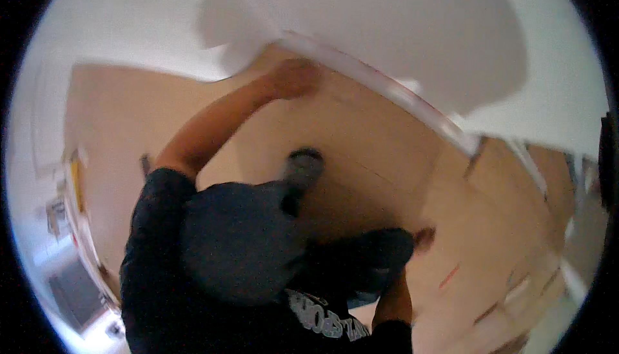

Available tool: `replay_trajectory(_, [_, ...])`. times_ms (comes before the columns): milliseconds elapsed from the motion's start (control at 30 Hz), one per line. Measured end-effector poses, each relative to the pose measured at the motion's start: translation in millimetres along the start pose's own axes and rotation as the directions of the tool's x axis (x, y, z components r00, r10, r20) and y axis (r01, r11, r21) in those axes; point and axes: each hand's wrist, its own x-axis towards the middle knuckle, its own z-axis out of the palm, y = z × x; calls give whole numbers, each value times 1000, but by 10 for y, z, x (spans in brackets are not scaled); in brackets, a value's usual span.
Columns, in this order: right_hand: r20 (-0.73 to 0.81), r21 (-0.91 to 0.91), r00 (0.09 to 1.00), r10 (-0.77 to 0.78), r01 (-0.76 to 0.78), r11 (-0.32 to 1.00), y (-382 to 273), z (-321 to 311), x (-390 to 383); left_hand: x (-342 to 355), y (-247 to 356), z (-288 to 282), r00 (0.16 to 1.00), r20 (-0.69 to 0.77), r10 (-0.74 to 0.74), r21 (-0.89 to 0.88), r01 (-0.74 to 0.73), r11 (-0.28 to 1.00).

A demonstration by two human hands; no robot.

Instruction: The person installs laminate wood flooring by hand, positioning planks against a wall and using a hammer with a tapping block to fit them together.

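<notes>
My left hand, blurred, reaches out over the tan floor covering close to a long, pale strip along the foot of the white wall; whether it touches either is unclear. My shoe is on the floor below it. My right hand shows past my dark-clad knee, low over the floor; its fingers are smeared, and I cannot make out anything in it.
Pale strips and offcuts lie on the floor at the right, with a thin red object. A dark object stands at the far right edge. At the left are a grey rectangular opening or panel and a yellow item.
</notes>
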Motion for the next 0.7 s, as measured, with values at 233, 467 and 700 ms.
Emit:
replay_trajectory(233, [134,189,983,124,-148,971,-1655,-1102,614,-8,4,-176,992,81,-100,121,90,989])
replay_trajectory(467, [125,141,973,195,-212,967,-1694,-1009,453,145,-142,154,949,316,-17,107,-17,994])
replay_trajectory(700, [116,146,976,184,-200,969,-1781,-1100,530,237,-196,11,967,254,-31,32,24,999])
